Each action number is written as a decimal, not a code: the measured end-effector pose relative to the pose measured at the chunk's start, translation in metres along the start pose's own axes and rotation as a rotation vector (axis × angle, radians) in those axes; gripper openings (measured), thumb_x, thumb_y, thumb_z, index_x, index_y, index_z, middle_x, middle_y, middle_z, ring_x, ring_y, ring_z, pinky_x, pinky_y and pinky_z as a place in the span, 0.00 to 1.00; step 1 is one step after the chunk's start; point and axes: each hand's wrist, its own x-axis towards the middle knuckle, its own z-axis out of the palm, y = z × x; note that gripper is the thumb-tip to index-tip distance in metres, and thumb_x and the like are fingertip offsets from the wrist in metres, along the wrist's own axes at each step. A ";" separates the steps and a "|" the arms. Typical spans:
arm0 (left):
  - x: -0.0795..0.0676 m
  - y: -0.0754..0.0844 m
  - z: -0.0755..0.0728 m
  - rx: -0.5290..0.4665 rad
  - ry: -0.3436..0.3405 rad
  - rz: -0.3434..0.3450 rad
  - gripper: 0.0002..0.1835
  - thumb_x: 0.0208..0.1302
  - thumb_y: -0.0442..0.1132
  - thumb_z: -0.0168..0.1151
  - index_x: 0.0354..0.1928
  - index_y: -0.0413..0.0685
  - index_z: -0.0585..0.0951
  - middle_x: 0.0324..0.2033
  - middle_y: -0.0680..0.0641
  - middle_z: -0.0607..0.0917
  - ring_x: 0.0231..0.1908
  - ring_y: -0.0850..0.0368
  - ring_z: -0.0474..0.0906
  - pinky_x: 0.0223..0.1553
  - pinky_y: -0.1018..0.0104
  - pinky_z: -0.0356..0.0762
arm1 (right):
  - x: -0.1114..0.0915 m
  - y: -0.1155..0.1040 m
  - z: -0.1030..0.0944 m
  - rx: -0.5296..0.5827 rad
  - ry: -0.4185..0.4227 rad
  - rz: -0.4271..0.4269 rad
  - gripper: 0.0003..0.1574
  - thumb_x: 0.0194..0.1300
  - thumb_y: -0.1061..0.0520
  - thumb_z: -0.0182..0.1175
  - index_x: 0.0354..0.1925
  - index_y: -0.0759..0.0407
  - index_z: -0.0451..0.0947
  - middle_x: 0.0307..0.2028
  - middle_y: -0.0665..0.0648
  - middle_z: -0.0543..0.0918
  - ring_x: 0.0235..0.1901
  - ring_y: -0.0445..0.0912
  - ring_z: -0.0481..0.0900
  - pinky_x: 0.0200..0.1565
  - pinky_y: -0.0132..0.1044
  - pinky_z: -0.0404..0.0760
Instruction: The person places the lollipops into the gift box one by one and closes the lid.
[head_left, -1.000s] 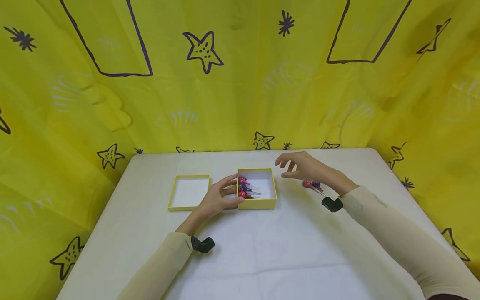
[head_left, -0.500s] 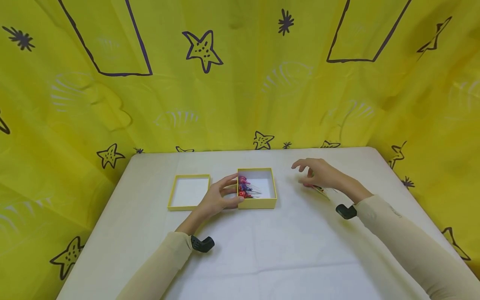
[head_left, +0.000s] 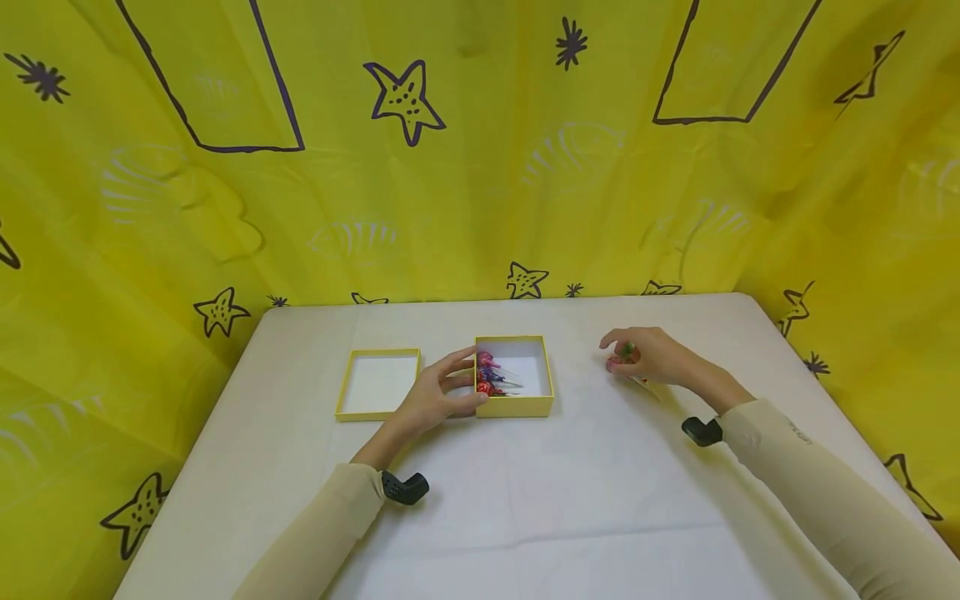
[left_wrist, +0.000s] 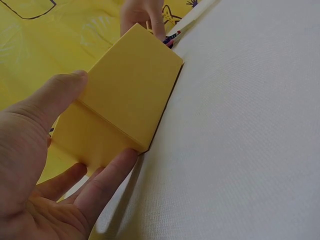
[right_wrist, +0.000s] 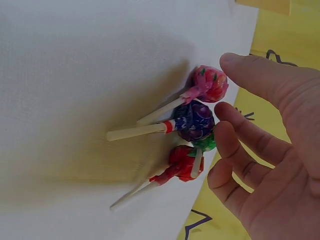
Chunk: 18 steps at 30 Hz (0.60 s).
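Observation:
My left hand [head_left: 435, 396] holds the left side of an uncovered yellow box [head_left: 514, 407], thumb at the near corner and a finger at the far one. Several wrapped lollipops [head_left: 491, 376] lie inside along its left wall. To the box's right, my right hand [head_left: 654, 357] hovers around a small group of lollipops on the table. In the right wrist view these are a pink lollipop [right_wrist: 210, 83], a purple lollipop [right_wrist: 196, 121], a partly hidden green lollipop [right_wrist: 206, 143] and a red lollipop [right_wrist: 181, 161]. Thumb and fingers are spread near the wrapped heads, pinching none.
Left of the box lies its shallow lid [head_left: 378, 385], white inside with a yellow rim. Both sit on a white-covered table [head_left: 517, 517]. A yellow patterned curtain [head_left: 480, 183] rises behind the table and along both sides.
My right hand has moved right and down from beside the box to the lollipops on the table, its fingers lowering around them. The left hand and box have stayed in place.

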 end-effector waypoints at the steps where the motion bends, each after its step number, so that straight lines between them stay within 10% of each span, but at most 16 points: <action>1: 0.000 0.000 0.000 0.002 -0.001 0.000 0.45 0.61 0.39 0.76 0.78 0.58 0.65 0.71 0.42 0.71 0.67 0.42 0.73 0.61 0.50 0.78 | 0.000 0.001 0.001 0.000 0.001 -0.001 0.21 0.64 0.62 0.72 0.55 0.63 0.81 0.37 0.54 0.84 0.34 0.48 0.76 0.40 0.41 0.78; 18: 0.000 0.001 0.000 -0.011 -0.012 0.001 0.44 0.62 0.37 0.75 0.78 0.56 0.65 0.72 0.41 0.71 0.67 0.41 0.72 0.59 0.52 0.80 | -0.001 0.011 0.010 -0.014 0.028 -0.007 0.10 0.63 0.63 0.72 0.43 0.55 0.85 0.31 0.48 0.81 0.33 0.45 0.74 0.38 0.41 0.76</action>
